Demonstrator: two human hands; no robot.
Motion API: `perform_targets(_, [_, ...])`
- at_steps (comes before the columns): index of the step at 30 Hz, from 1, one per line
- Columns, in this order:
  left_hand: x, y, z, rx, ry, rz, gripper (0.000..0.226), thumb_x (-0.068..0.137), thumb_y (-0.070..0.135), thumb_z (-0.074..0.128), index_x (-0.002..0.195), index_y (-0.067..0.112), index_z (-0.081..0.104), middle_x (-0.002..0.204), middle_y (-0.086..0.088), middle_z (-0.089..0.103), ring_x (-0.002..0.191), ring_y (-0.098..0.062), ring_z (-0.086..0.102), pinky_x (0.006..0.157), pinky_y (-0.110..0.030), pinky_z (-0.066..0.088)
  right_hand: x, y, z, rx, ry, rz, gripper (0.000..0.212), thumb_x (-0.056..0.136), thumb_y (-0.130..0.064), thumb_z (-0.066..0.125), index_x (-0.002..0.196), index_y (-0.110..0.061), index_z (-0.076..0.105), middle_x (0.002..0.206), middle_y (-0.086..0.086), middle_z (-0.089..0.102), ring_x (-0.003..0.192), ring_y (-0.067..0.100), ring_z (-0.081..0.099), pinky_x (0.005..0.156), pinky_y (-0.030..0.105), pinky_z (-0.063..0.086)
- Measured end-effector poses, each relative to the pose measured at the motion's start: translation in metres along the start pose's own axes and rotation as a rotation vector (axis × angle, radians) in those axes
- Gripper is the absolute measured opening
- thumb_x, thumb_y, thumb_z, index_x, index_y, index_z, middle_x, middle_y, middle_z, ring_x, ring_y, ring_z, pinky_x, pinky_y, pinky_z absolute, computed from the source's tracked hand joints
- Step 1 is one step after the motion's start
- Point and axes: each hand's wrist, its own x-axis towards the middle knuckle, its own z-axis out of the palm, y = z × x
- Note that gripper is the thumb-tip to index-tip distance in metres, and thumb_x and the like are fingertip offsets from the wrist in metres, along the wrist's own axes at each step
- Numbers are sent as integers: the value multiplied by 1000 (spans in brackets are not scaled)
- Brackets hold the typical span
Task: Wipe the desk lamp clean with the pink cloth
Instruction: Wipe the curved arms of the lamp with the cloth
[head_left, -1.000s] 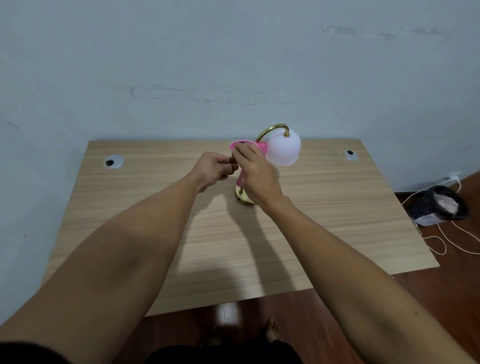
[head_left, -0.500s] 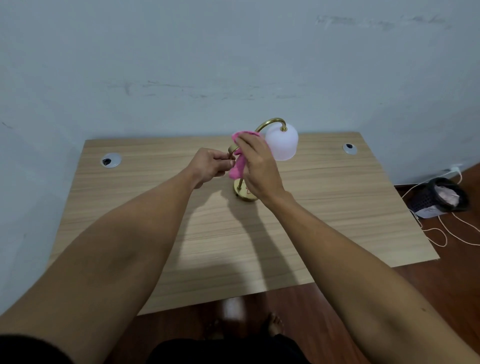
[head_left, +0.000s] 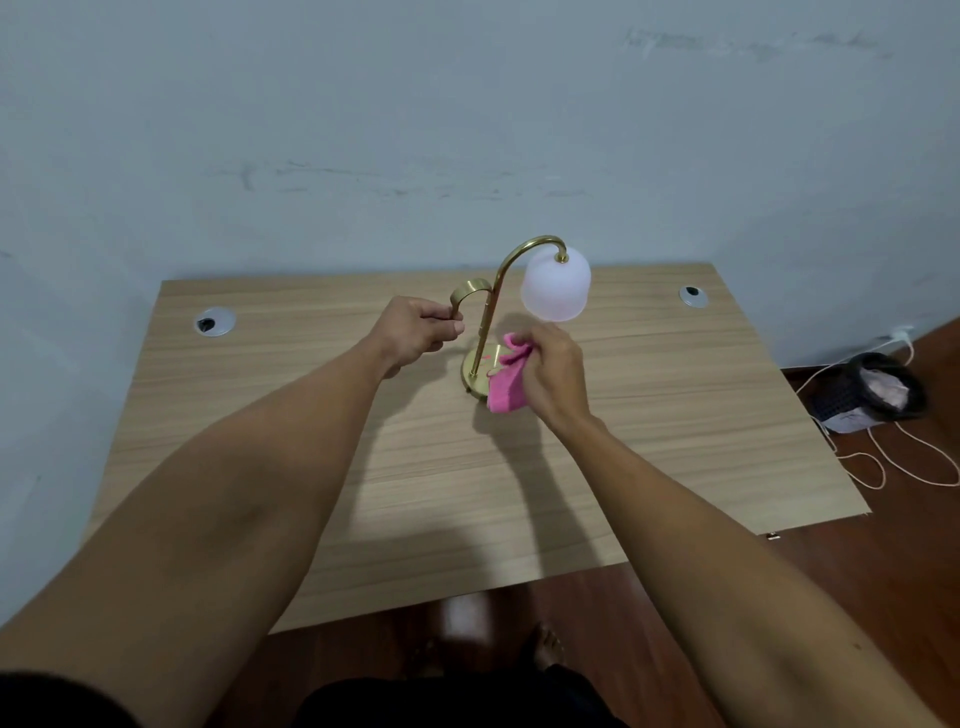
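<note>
The desk lamp (head_left: 556, 283) stands near the middle of the wooden desk (head_left: 675, 415). It has a white shade, a curved brass arm and a round brass base. My left hand (head_left: 415, 328) grips the lamp's short brass hook on its left side. My right hand (head_left: 553, 371) holds the pink cloth (head_left: 506, 387) bunched in its fingers. The cloth lies against the right side of the brass base, low on the desk. Part of the base is hidden behind the cloth and my hand.
Two round cable grommets (head_left: 214, 321) (head_left: 693, 296) sit in the desk's back corners. A blue-grey wall rises right behind the desk. On the wooden floor at the right stand a small black bin (head_left: 870, 392) and loose white cables (head_left: 904, 457).
My right hand has come down with the pink cloth from the lamp's upper arm to its base. My left hand has kept its hold on the brass hook.
</note>
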Motion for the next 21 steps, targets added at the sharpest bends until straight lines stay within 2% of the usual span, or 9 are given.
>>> perform_targets(2, [-3,-3,3,6,19,-20,30,87,1,78,116,-3,72,100,-16,69,94,-22,60,85,-34,50,2,6,-7,140,8,209,46,85,13,37,99,-11,73,103,13,75,82,28,76,80,46,63])
perform_targets(4, [-7,-7,6,38,60,-77,28,86,-3,77,112,-4,68,103,-22,69,92,-25,64,79,-34,54,7,7,-14,250,3,342,44,87,12,38,100,-16,70,109,7,77,95,22,76,86,39,62])
perform_targets(7, [-17,-12,8,165,3,-224,10,91,-4,69,100,-7,66,96,-32,68,74,-28,67,61,-31,57,15,-2,-22,340,-107,442,28,92,8,45,100,-13,62,106,2,75,86,11,77,67,24,58])
perform_targets(9, [-25,-14,9,226,-102,-286,10,94,-1,66,101,-8,67,93,-26,69,73,-24,70,54,-27,57,18,-7,-25,271,-202,463,19,93,1,53,94,-15,63,95,1,71,78,15,71,62,25,53])
perform_targets(11, [-34,-14,11,224,-153,-278,4,95,1,64,97,1,68,97,-21,70,84,-24,72,59,-28,57,20,-13,-26,213,-294,455,22,92,-1,59,82,-17,68,83,0,68,74,15,63,61,25,49])
perform_targets(13, [-38,-13,15,213,-153,-229,12,92,3,63,92,14,66,98,-13,69,93,-24,69,75,-33,56,24,-18,-29,53,-394,381,23,91,-3,62,73,-15,70,76,-3,64,71,12,56,59,23,44])
perform_targets(15, [-43,-12,19,230,-159,-213,19,88,7,65,94,25,64,99,-5,68,100,-21,65,87,-38,53,28,-22,-34,-176,-539,264,14,89,-1,63,78,1,72,76,2,61,71,15,53,62,28,42])
perform_targets(17, [-46,-13,24,227,-189,-245,32,84,11,69,109,30,63,111,-3,69,113,-18,62,93,-39,49,32,-26,-37,-329,-634,183,7,83,4,65,82,10,69,79,11,61,74,21,54,65,33,43])
perform_targets(21, [-50,-13,41,222,-282,-218,75,73,15,85,140,33,59,147,2,53,135,-16,47,99,-36,38,38,-36,-43,-436,-788,152,14,80,-6,79,75,-12,67,87,13,68,78,21,59,73,38,52])
